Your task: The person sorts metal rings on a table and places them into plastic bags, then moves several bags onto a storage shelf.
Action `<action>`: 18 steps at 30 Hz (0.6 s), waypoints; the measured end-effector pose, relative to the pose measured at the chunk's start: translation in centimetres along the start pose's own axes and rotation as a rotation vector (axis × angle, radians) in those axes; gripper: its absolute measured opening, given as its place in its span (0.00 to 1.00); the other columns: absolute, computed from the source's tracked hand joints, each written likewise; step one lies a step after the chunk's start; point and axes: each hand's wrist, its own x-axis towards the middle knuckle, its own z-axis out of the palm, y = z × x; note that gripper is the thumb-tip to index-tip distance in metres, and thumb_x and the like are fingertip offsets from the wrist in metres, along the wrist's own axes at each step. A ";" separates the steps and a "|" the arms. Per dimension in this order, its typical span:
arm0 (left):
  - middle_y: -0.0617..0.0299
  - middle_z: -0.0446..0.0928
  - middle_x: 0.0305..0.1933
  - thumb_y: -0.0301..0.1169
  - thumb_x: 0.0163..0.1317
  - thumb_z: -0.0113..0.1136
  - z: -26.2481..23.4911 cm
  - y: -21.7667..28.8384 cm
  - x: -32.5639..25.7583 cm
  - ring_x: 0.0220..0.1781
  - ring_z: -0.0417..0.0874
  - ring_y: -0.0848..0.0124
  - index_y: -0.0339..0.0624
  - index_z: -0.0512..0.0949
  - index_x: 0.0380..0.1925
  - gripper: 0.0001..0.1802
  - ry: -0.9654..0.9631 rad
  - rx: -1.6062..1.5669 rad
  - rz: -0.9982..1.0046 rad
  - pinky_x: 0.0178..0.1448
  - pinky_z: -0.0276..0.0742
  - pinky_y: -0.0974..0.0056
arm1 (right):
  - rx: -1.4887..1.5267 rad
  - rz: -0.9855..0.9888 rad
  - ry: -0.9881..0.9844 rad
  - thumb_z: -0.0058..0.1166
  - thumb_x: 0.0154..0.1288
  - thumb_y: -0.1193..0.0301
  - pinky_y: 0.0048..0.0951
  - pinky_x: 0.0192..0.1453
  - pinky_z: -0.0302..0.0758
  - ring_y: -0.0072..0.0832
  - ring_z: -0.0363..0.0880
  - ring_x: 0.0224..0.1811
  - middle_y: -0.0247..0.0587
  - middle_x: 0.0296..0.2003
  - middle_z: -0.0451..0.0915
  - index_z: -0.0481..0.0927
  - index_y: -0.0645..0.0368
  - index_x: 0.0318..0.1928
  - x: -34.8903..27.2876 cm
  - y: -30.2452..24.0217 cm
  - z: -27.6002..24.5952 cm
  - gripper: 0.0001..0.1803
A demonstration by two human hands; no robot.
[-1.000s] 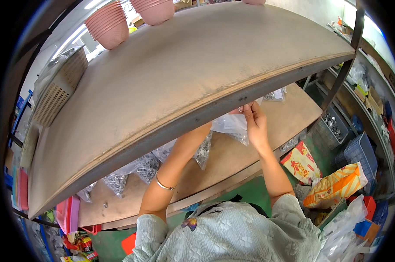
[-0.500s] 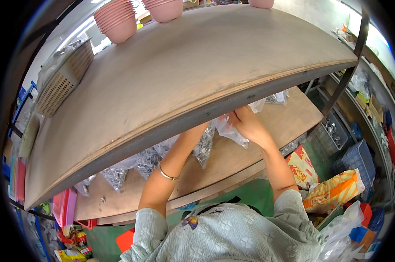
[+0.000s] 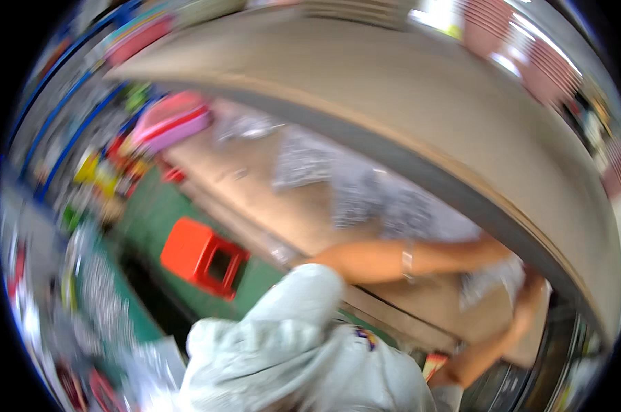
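Both arms reach under the front edge of an upper wooden shelf (image 3: 393, 117). My left hand (image 3: 492, 249) is partly covered by that edge, and its fingers are hidden. Close by, my right hand (image 3: 532, 283) is smeared by motion, so its grip does not show. A clear plastic bag with greyish contents (image 3: 490, 280) lies between the two forearms, beside the hands; whether either hand holds it I cannot tell. Several clear bags of small silvery metal parts (image 3: 356, 198) lie in a row on the lower wooden shelf (image 3: 245, 189), left of my hands.
Pink and purple plastic baskets (image 3: 173, 122) sit at the lower shelf's left end. A red stool (image 3: 197, 254) stands on the green floor (image 3: 142, 220). Stacked pink pots (image 3: 547, 69) and a beige basket (image 3: 362, 10) rest on the upper shelf. Blue-framed racks (image 3: 70, 117) stand at left.
The view has swung sharply to the left and blurred, bringing the red stool and racks into sight. Before, my hands were at a clear plastic bag beneath the shelf edge; now their fingers are unclear.
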 end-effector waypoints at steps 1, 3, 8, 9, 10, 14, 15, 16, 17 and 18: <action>0.49 0.74 0.35 0.26 0.54 0.51 -0.5 1.2 -0.6 0.39 0.76 0.54 0.37 0.74 0.37 0.10 -0.035 -0.046 -0.008 0.43 0.72 0.58 | 0.024 -0.012 0.031 0.48 0.59 0.67 0.43 0.54 0.64 0.49 0.70 0.47 0.53 0.43 0.73 0.65 0.64 0.52 -0.4 -0.9 1.1 0.22; 0.50 0.73 0.36 0.26 0.53 0.51 -2.1 3.1 0.4 0.39 0.76 0.54 0.37 0.74 0.37 0.11 -0.089 -0.188 -0.005 0.44 0.72 0.58 | 0.031 -0.065 0.151 0.49 0.58 0.66 0.43 0.54 0.65 0.48 0.71 0.45 0.51 0.41 0.74 0.64 0.62 0.53 0.1 -3.0 1.5 0.24; 0.49 0.70 0.42 0.27 0.53 0.53 -10.5 5.4 -4.1 0.42 0.74 0.54 0.38 0.74 0.38 0.11 0.022 -0.426 0.034 0.45 0.72 0.58 | 0.314 -0.146 0.511 0.52 0.58 0.63 0.42 0.53 0.65 0.46 0.72 0.42 0.46 0.39 0.76 0.60 0.60 0.56 -3.3 -12.0 4.5 0.28; 0.51 0.71 0.40 0.26 0.53 0.51 -12.8 5.4 -5.7 0.41 0.75 0.55 0.38 0.73 0.39 0.12 0.083 -0.365 -0.050 0.44 0.73 0.59 | 0.419 -0.161 0.540 0.52 0.57 0.62 0.41 0.53 0.65 0.45 0.73 0.41 0.45 0.38 0.76 0.60 0.59 0.57 -4.0 -14.1 5.2 0.29; 0.52 0.72 0.39 0.24 0.53 0.50 -15.5 5.2 -7.2 0.40 0.76 0.56 0.37 0.72 0.41 0.14 0.146 -0.308 -0.120 0.42 0.73 0.60 | 0.540 -0.173 0.572 0.53 0.57 0.61 0.41 0.53 0.65 0.45 0.73 0.41 0.44 0.37 0.76 0.59 0.59 0.58 -4.6 -16.2 5.7 0.30; 0.54 0.70 0.43 0.20 0.52 0.49 -25.4 6.2 -17.8 0.43 0.75 0.57 0.38 0.73 0.41 0.14 0.373 -0.068 -0.564 0.43 0.73 0.60 | 1.104 -0.183 0.349 0.55 0.57 0.59 0.40 0.52 0.66 0.43 0.75 0.38 0.40 0.35 0.77 0.56 0.56 0.60 -7.2 -25.5 9.4 0.35; 0.54 0.71 0.43 0.18 0.51 0.49 -28.4 7.2 -21.0 0.44 0.75 0.57 0.38 0.74 0.40 0.14 0.438 0.063 -0.675 0.44 0.73 0.60 | 1.217 -0.204 0.211 0.56 0.57 0.58 0.40 0.52 0.66 0.42 0.75 0.37 0.39 0.34 0.78 0.56 0.56 0.61 -8.0 -27.9 10.2 0.36; 0.54 0.71 0.43 0.18 0.52 0.48 -31.0 7.9 -24.5 0.44 0.75 0.57 0.39 0.74 0.39 0.14 0.490 0.198 -0.774 0.46 0.72 0.60 | 1.299 -0.227 0.045 0.56 0.56 0.58 0.40 0.52 0.66 0.42 0.75 0.37 0.38 0.34 0.78 0.55 0.55 0.61 -8.8 -30.3 11.2 0.37; 0.55 0.71 0.43 0.17 0.52 0.48 -33.3 8.2 -27.9 0.45 0.76 0.58 0.39 0.75 0.39 0.14 0.551 0.318 -0.868 0.47 0.72 0.61 | 1.299 -0.341 -0.076 0.49 0.60 0.67 0.35 0.48 0.68 0.39 0.75 0.36 0.43 0.33 0.77 0.61 0.62 0.56 -9.4 -32.8 12.3 0.25; 0.54 0.71 0.43 0.17 0.52 0.48 -35.8 9.5 -30.5 0.45 0.76 0.58 0.38 0.75 0.39 0.14 0.638 0.423 -0.975 0.48 0.72 0.61 | 1.308 -0.443 -0.214 0.41 0.64 0.76 0.30 0.44 0.70 0.36 0.74 0.36 0.49 0.32 0.75 0.67 0.68 0.51 -9.9 -35.4 13.4 0.16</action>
